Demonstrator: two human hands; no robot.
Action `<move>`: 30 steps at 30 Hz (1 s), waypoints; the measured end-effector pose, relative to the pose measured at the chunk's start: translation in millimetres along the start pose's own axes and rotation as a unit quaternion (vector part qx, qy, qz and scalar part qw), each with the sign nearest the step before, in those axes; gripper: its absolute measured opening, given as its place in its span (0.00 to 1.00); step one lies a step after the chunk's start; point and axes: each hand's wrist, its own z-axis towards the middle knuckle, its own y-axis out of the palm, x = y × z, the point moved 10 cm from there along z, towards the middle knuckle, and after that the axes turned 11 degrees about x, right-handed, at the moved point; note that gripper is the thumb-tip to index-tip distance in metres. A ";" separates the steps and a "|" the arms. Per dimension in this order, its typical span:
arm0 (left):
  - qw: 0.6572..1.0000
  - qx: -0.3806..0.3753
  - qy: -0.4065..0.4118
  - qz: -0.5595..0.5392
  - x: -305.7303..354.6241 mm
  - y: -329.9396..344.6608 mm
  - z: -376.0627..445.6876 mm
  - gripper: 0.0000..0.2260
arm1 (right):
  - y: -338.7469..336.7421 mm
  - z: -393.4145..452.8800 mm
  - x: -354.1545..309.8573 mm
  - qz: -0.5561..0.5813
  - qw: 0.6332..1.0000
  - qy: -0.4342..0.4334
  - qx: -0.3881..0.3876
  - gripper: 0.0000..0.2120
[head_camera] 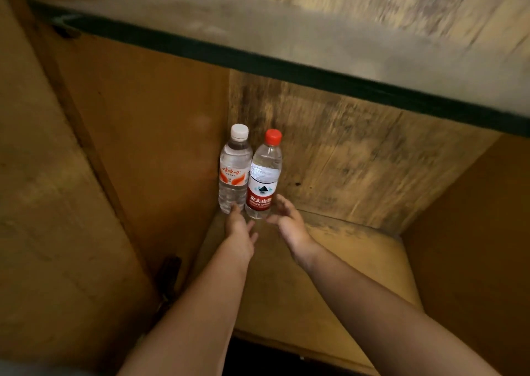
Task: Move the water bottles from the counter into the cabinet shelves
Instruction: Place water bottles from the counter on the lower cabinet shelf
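Both hands reach into the cabinet with fingers relaxed and spread, gripping nothing. Left hand (238, 226): fingertips touch the base of the clear plastic water bottle with white cap (233, 172). Right hand (286, 217): fingers lie just beside the lower part of the clear plastic water bottle with red cap (263, 177); whether they touch cannot be told. Both bottles stand upright, side by side and touching, in the rear left corner of the yellow-brown wooden lower shelf (358, 261). White-cap bottle: orange-and-white label with Chinese characters. Red-cap bottle: red-and-white label with white Chinese characters; the Latin line beneath is partly hidden. Above the bottles, a dusty glass shelf with dark green edge (286, 68) spans the cabinet. Behind stands the worn wooden back panel (344, 151).
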 end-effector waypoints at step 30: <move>0.741 -0.393 0.097 0.535 -549.1 -180.6 -370.1 0.12 | -520.6 -566.6 337.2 0.061 0.921 0.059 0.379 0.13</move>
